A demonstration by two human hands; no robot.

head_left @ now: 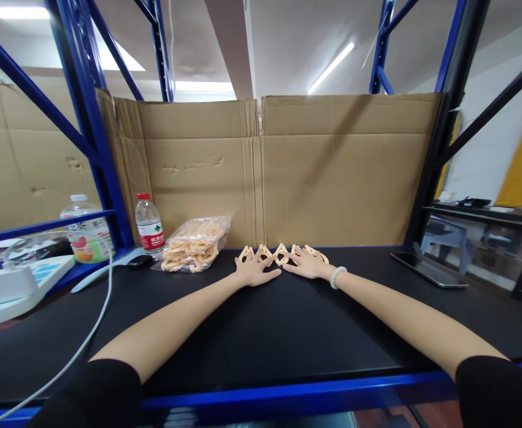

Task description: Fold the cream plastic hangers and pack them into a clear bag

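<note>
A row of several pale, ring-like pieces with open middles (281, 254) lies on the black tabletop near the cardboard wall. Over the left end of the row, my left hand (252, 270) is spread flat, its fingertips touching the pieces. My right hand (308, 263) rests palm down on the right end, fingers apart, partly covering the pieces there. The thumbs point toward each other with a small gap. A pale beaded bracelet (336, 277) circles my right wrist. Left of the row sits a clear plastic bag (196, 244) filled with similar pale pieces.
A red-capped water bottle (149, 226) and a larger juice bottle (85, 229) stand at left. Nearby are a power strip (29, 285), white cable (100, 321) and brush-like tool (104, 270). A phone (428, 270) lies at right. Cardboard (345, 172) closes off the back.
</note>
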